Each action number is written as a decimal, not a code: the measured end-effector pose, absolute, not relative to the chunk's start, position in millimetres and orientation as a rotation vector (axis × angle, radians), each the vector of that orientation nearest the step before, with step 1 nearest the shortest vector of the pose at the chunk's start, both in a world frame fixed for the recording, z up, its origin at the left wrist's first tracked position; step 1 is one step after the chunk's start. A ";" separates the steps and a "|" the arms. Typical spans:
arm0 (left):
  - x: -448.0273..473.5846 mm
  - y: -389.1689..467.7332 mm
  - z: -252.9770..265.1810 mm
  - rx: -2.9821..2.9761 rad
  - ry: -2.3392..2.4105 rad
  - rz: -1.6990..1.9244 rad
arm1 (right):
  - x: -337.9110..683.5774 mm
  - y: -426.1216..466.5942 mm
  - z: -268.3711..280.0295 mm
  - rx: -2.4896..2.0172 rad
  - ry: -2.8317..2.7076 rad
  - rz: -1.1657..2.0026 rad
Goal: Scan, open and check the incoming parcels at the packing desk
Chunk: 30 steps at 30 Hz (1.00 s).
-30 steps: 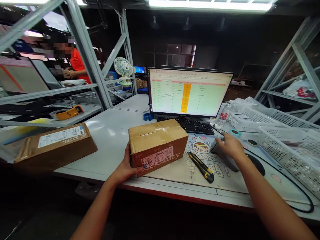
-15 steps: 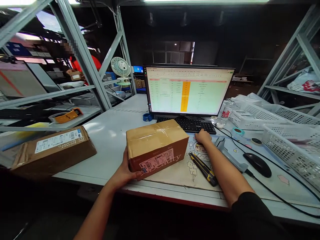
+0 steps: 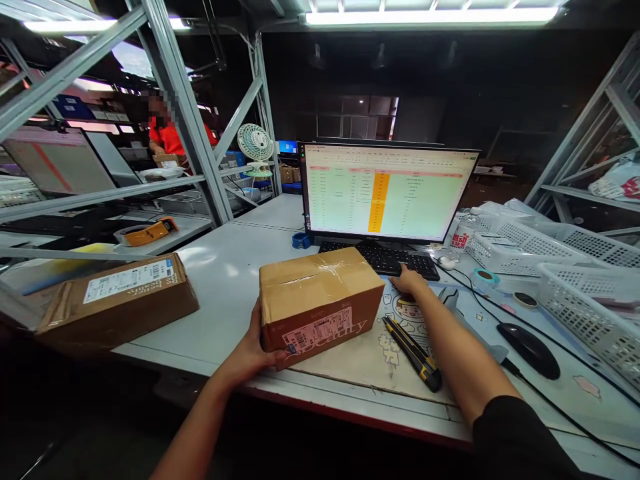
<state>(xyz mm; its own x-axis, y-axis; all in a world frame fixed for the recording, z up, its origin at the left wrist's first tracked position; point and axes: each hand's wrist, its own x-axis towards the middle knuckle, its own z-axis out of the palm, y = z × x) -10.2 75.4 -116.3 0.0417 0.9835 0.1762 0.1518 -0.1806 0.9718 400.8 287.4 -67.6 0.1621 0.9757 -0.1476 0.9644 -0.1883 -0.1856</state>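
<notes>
Cardboard-brown taped parcel [image 3: 320, 298] sits near on the white counter [image 3: 225, 280], left hand [image 3: 255, 347] cupping its corner; right hand [image 3: 409, 280], fingers loose and empty, presses the black keyboard [image 3: 387, 260].

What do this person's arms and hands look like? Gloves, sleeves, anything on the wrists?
Both hands are bare, with no gloves. The left hand and its forearm are uncovered, with no watch or band in view. The right hand is bare too, and a black sleeve covers that arm above the elbow.
</notes>
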 end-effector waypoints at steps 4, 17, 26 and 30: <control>-12.3 75.4 -116.9 1.474 1.239 1.201 | 398.8 284.3 -66.1 -2.363 -1.977 0.377; -14.1 78.5 -118.7 1.473 1.227 1.228 | 396.5 236.0 -63.2 -2.219 -2.149 0.358; -15.3 75.6 -119.1 1.428 1.193 1.283 | 399.4 168.8 -54.4 -1.900 -2.596 0.383; -15.3 72.8 -114.8 1.394 1.175 1.258 | 389.0 160.0 -55.7 -1.935 -2.645 0.186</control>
<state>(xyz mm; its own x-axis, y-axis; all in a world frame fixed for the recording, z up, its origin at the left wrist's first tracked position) -15.3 72.8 -114.8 0.0335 0.9884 0.1481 0.0801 -0.1503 0.9854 389.0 160.0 -55.7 -0.2983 0.9374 -0.1799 0.9533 0.3018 -0.0079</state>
